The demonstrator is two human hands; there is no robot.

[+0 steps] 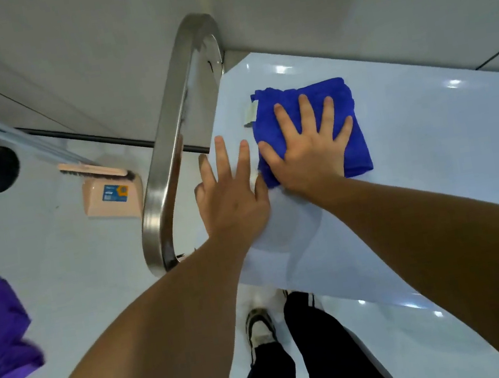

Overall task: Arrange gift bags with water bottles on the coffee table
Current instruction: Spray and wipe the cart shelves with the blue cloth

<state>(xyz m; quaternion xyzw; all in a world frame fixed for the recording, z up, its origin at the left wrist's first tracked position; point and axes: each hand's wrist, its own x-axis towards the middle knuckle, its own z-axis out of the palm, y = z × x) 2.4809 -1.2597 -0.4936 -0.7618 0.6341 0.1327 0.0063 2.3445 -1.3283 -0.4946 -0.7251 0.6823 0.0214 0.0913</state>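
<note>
At nine o'clock in the head view, on the pale floor, lay a crumpled purple cloth (5,328), and toward ten o'clock a peach dustpan with a brush (111,189); its blue sticker carried printing too small to read. Between these and the bench rose a bent steel bar (171,155), running from six towards twelve o'clock along the bench's left edge. Next came the left hand (230,198), fingers straight and spread, palm down, seemingly resting on the glossy white bench (433,159) just inside that edge and holding nothing. Just beside it, toward two o'clock from it, the right hand (310,149) was flat and splayed, pressing a folded blue cloth (310,127) onto the bench top. The cloth's long axis ran roughly from six to twelve o'clock, and a small white tag at its upper left corner showed no legible writing. The right hand was the one on the cloth; the left merely flanked it. No gift bags or water bottles were in view, so where they lay from the hands could not be told. By my judgement the bench was being wiped before any arranging, and the next stroke would call for the right hand to sweep toward three o'clock across the bare surface.
</note>
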